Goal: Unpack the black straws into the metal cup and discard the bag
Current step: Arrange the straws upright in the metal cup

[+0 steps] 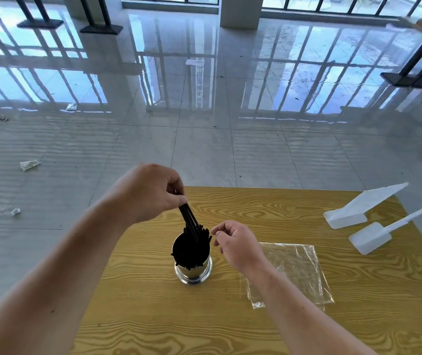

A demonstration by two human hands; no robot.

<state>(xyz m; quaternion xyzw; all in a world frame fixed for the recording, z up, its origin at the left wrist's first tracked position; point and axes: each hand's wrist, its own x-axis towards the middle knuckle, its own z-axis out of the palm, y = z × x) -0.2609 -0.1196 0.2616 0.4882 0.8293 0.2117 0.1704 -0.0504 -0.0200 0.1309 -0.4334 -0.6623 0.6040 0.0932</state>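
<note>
A person's left hand (151, 193) is pinching a small bundle of black straws (190, 221) by the upper ends, thumb and curled fingers closing round them, and holding them slanted into the mouth of a metal cup (194, 271). The cup, a shiny cylinder with a flared base, is standing upright on a yellow wood-grain bench (256, 206) and is bristling with thin, straight straws. The right hand (238, 244) is hovering just beside the cup's rim, fingers loosely curled and gripping nothing. The bag (299, 267), clear crinkled plastic, is lying flat on the bench to the right of the cup, partly under the right forearm. Two white plastic scoops (353, 213) are resting near the bench's right edge. A column of characters (199, 83) is reflecting in the glossy tiled floor (204, 149), too blurred to read.
</note>
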